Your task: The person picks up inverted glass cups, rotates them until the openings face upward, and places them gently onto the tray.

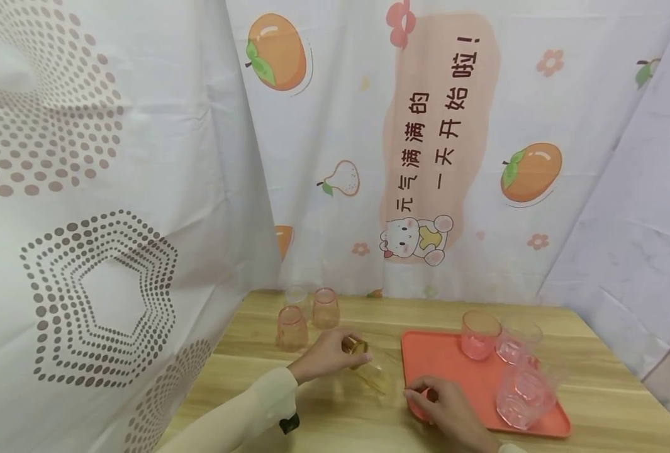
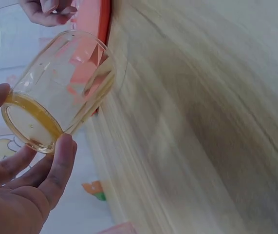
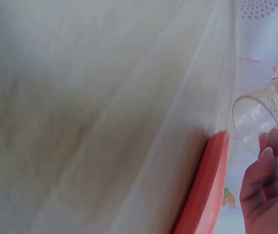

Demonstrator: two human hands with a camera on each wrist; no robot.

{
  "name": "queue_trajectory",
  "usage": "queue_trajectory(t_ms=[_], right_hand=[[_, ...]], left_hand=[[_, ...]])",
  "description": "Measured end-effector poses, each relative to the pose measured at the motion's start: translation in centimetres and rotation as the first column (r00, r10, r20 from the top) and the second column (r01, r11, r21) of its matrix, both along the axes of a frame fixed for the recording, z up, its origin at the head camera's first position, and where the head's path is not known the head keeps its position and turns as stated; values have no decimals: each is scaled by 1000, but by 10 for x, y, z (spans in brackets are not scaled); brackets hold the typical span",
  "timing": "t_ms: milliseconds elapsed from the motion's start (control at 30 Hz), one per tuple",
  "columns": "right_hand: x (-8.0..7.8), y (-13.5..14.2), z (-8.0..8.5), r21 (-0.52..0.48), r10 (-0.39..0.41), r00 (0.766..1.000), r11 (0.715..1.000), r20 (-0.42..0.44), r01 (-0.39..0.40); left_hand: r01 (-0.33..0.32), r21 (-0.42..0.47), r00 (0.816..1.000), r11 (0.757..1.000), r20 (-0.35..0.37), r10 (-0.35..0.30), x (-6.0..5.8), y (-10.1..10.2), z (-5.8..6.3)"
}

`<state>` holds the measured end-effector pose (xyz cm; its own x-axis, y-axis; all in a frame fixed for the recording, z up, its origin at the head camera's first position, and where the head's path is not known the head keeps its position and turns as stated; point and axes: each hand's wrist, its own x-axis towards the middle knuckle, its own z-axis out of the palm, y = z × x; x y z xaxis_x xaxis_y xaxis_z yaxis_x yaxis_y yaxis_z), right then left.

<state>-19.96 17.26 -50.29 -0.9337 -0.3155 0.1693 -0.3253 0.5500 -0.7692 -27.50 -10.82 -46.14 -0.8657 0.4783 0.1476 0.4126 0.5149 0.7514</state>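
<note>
Beside tray [image 1: 442, 368], yellow glass [image 2: 56, 95], left hand [image 1: 329, 355] gripping

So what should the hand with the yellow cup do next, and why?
Probably carry the yellow cup a little to the right and stand it on the bare part of the tray. The left hand grips it tipped on its side next to the tray's edge, the pink cups already stand on the tray, and the right hand holds the tray's near corner.
</note>
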Motion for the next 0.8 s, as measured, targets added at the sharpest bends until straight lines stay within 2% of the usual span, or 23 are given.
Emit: queue_trajectory(t_ms=[133,300,500,600,800], right_hand=[[2,-3,1,-92,-25,996,995,84,33],[2,-6,4,-161,-67,987,983,144,90],[3,-8,10,-283,-67,961,948,269,146],[3,-8,13,-320,-66,955,933,290,162],[3,-10,18,-322,-130,960,923,248,209]], left_hand=[[15,20,999,1000,52,-16,3,4,0],[38,70,992,997,121,-46,4,5,-5],[67,80,985,995,156,-79,6,9,-5],[84,70,982,994,161,-94,8,10,-5],[111,104,978,988,164,-127,8,11,-7]])
